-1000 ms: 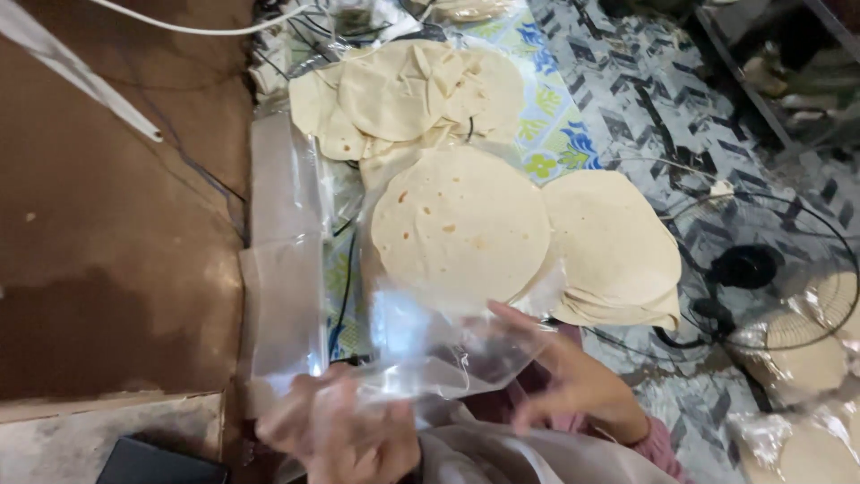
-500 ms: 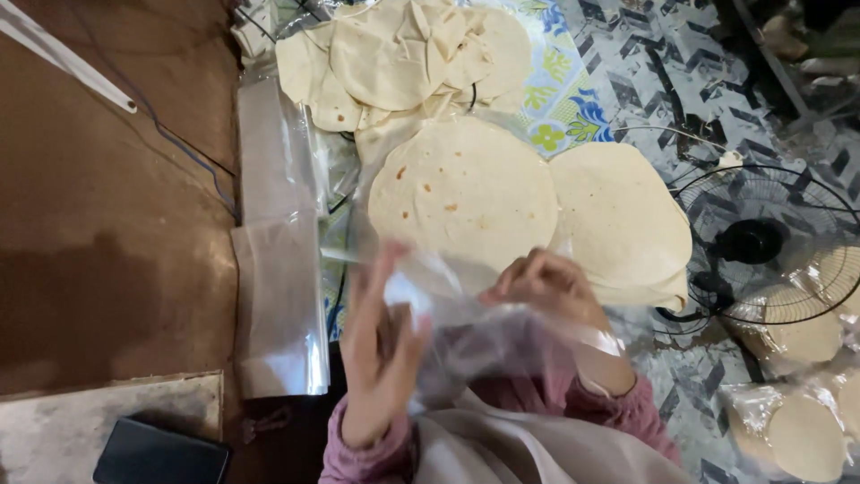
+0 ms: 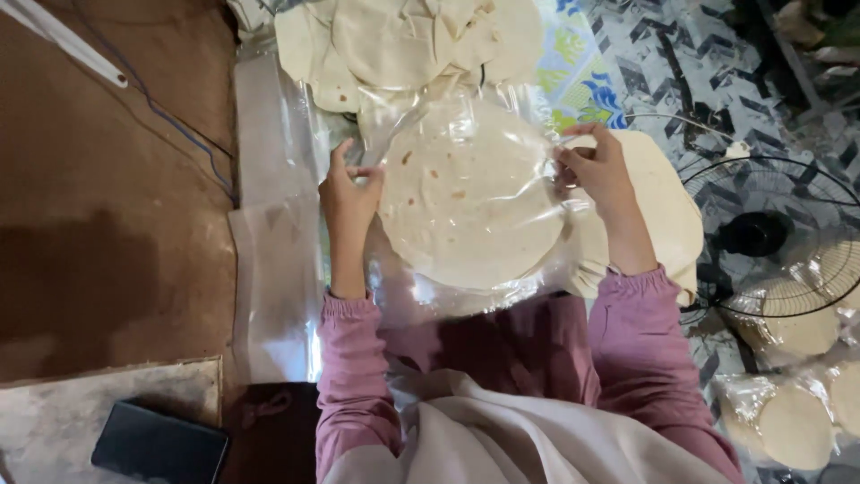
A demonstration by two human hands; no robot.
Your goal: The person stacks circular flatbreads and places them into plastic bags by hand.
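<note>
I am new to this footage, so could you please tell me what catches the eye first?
At centre, the left hand and right hand pinch a clear plastic bag over a round pale flatbread stack. A loose heap of folded flatbreads lies above, and a black wire fan sits at right.

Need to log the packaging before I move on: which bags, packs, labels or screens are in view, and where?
Clear plastic bag: centre, over round flatbreads, held by left hand and right hand.
Sealed clear packs of flatbreads: bottom right.
Stack of flat clear bags: left of centre.
Dark flat rectangular device: bottom left, nothing legible.
</note>
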